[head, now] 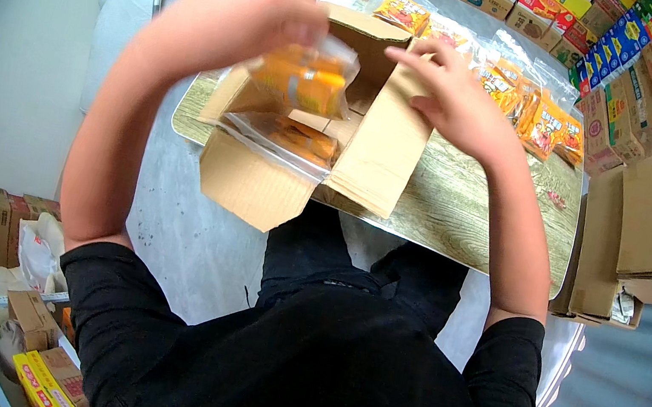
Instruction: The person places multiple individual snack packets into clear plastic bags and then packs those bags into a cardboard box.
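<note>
An open cardboard box [255, 182] sits at the table's edge, its near flap hanging over. My left hand [267, 16], blurred by motion, grips a clear plastic bag of orange snack packets [304, 80] above the box opening. Inside, at the near end, rests another clear bag of orange packets [307, 141]; its zip-lock edge lies by the near rim. My right hand [453, 99] is over the box's right flap with its fingers apart and nothing held. Whether its fingertips touch the cardboard I cannot tell.
Several bagged orange packets [542, 126] line the far and right side of the wood-grain table [463, 194]. Stacked cartons [538, 19] stand beyond it. Open cardboard boxes [646, 225] are at the right, and a shelf with cartons [31, 319] is at the lower left.
</note>
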Motion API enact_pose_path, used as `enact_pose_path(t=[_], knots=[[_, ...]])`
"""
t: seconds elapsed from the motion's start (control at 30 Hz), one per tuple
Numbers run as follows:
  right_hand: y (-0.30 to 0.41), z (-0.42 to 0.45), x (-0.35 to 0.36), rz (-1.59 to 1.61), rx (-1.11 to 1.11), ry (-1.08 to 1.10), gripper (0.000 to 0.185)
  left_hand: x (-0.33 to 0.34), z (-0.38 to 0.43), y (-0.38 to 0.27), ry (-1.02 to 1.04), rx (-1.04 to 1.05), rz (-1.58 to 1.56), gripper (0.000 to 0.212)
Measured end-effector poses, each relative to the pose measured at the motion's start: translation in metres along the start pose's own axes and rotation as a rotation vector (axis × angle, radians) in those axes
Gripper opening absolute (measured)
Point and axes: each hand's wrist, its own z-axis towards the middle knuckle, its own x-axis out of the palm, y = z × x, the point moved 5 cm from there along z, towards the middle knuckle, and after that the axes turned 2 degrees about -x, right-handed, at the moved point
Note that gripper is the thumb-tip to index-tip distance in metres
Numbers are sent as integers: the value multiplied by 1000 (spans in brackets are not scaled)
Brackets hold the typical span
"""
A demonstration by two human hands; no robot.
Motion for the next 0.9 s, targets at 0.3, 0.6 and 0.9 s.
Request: enact_pose_path(t=[0.3, 0.6, 0.9], knots=[[-169, -36, -25, 87, 514, -238, 59, 59, -75, -16, 217, -122, -306, 14], [-234, -15, 15, -5, 856, -184, 45, 56, -52, 7, 117, -164, -329, 21], [-108, -12, -142, 133, 78, -444, 26, 7, -26, 17, -269, -19, -228, 32]])
